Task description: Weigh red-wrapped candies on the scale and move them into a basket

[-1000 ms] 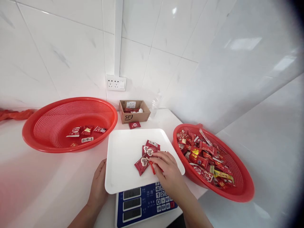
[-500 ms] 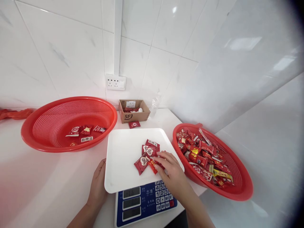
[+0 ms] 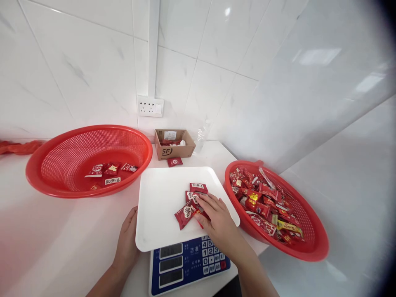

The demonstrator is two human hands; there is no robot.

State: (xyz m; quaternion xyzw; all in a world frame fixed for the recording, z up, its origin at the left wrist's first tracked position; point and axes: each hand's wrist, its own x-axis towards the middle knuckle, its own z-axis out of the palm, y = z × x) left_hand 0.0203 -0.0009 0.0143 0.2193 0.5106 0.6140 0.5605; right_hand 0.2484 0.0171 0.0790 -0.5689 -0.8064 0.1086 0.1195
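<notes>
My left hand is at the left edge of the white scale tray, fingers curled against it, their tips hidden by the rim. My right hand lies over a few small red wrapped candies on the tray's right half. Its fingers are stretched out and the thumb stands apart, by an orange-red wrapper. Part of the candies is hidden beneath this hand. Below the tray shows the blue panel of the scale, with keys and three dark displays.
A red perforated basket with several candies stands at left. Another red basket, full of mixed candies, is at right. At the back are a small cardboard box, one red packet and a clear plastic bottle by the tiled wall.
My right hand has slid slightly left and flattened over the candies, covering more of them. The candies under it have shifted a little. My left hand stays at the tray edge.
</notes>
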